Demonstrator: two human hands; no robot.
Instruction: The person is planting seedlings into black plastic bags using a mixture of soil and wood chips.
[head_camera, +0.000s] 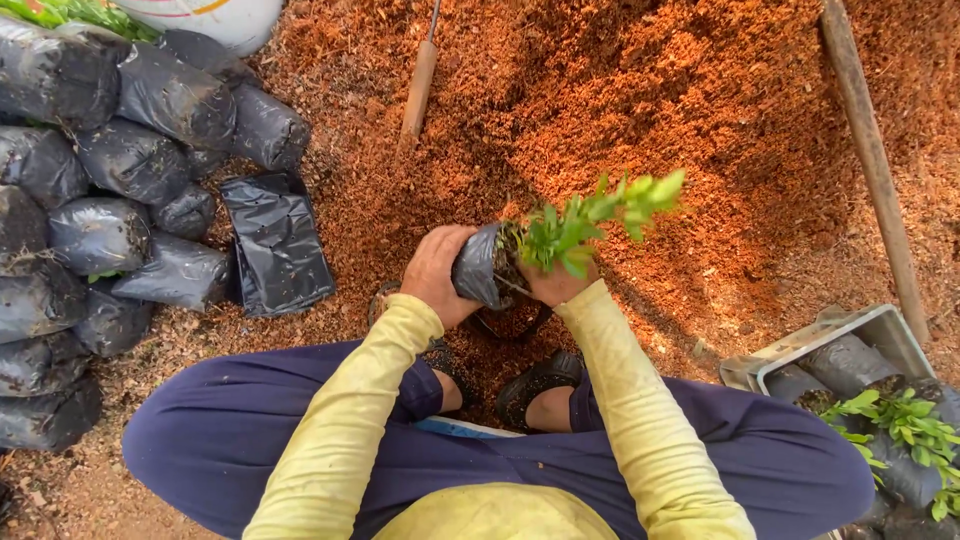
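Observation:
A small green seedling (590, 220) sits in a black plastic nursery bag (478, 268), tipped on its side toward the right. My left hand (436, 275) grips the bag's base from the left. At the plant's stem end my right hand (556, 284) cups the bag's open mouth from below. Both hands hover above a dark round pot or bag (510, 322) on the ground between my sandalled feet. I squat over a heap of reddish-brown sawdust-like soil (640, 110).
Several filled black bags (120, 160) are stacked at the left, with a flat empty bag (278, 245) beside them. A grey crate (880, 325) with bagged seedlings stands at the right. A wooden tool handle (418, 90) and a long pole (872, 150) lie on the soil.

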